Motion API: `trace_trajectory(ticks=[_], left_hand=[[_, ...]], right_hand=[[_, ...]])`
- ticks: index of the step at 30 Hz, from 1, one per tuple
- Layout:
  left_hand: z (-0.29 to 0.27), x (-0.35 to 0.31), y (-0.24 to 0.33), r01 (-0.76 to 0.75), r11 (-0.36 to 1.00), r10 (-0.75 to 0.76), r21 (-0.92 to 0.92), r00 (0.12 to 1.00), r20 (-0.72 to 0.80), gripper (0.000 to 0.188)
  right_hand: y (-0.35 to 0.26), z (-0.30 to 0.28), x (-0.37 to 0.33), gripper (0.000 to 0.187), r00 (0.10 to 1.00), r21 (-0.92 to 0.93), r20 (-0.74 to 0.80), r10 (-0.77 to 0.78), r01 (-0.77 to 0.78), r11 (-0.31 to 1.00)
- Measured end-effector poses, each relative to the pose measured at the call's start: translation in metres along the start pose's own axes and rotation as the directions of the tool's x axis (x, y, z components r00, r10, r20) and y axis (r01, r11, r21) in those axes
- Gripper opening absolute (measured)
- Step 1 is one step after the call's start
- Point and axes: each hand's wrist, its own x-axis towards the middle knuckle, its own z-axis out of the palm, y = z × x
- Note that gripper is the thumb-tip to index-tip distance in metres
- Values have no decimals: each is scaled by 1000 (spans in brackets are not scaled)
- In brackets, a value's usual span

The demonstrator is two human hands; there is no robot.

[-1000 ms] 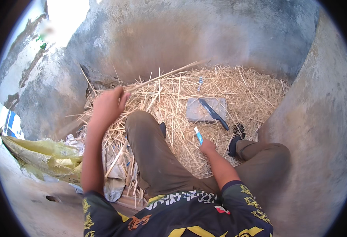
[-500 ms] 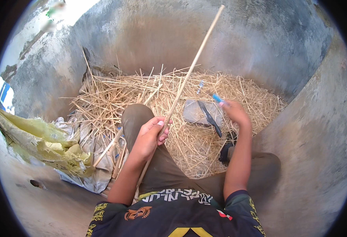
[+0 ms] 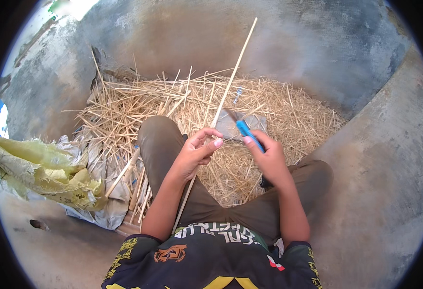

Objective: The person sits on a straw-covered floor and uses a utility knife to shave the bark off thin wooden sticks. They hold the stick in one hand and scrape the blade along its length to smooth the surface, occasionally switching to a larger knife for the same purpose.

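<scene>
A long, thin pale stick (image 3: 238, 70) slants up and away from my lap, its far tip high against the wall. Loosely curled around its lower middle is my left hand (image 3: 197, 153), thumb and forefinger pinched close together in front. My right hand (image 3: 268, 159) grips a blue-handled knife (image 3: 249, 135); the narrow dark blade points up and left, a little to the right of the stick. Below the knife, a grey flat block (image 3: 256, 124) lies on the straw. My right hand and its knife cover the spot where a black-handled knife lay.
Straw and cut sticks (image 3: 120, 103) cover the floor ahead, thickest at left. A torn yellow sack (image 3: 38, 176) lies at far left. A curved concrete wall (image 3: 307, 43) surrounds me. A small striped item (image 3: 237, 94) lies beyond the block.
My right hand has brought the blue-handled knife left and nearer the stick. My left hand has loosened its fist to a lighter hold, and the stick's tip has dropped slightly leftward.
</scene>
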Motion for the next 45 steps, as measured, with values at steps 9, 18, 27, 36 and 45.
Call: trace_trajectory(ticks=[9, 18, 27, 36, 45], left_hand=[[-4, -5, -12, 75, 996, -74, 53, 997, -12, 31], [8, -2, -29, 56, 980, -63, 192, 998, 26, 23], [10, -4, -24, 113, 994, -114, 6, 993, 13, 23], [-6, -5, -16, 6, 987, 22, 161, 984, -175, 25], [-12, 8, -44, -38, 837, 260, 546, 906, -334, 23]], right_hand=[[22, 20, -25, 44, 925, -464, -148, -349, 246, 851], [23, 15, -32, 52, 888, -498, -156, -432, 307, 811], [21, 5, -35, 55, 894, -533, -140, -426, 295, 793], [42, -25, -29, 50, 886, -524, -345, -311, 93, 847], [38, -30, -29, 49, 817, -682, -388, -426, 56, 729]])
